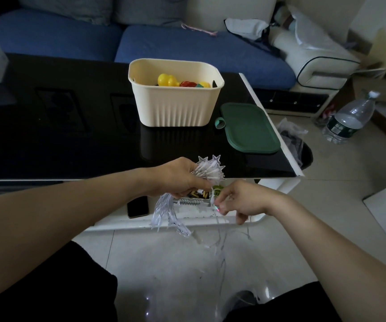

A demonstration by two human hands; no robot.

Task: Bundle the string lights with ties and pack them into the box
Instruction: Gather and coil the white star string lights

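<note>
My left hand [180, 176] grips a gathered bunch of clear star-shaped string lights [208, 169]; star tips stick out above the fist and wire loops hang below it. My right hand [238, 201] pinches the loose strand of the same lights just right of the bunch, and the thin wire trails down toward the floor. The cream box [175, 108] stands open on the black table ahead, with yellow and red items inside. Its green lid [249, 127] lies flat to the right of it. No tie can be made out.
A black phone [138, 206] and a small tray of oddments lie on the table's lower white shelf under my hands. A blue sofa runs behind the table. A large water bottle [350, 118] and a bagged bin [297, 145] stand on the floor at the right.
</note>
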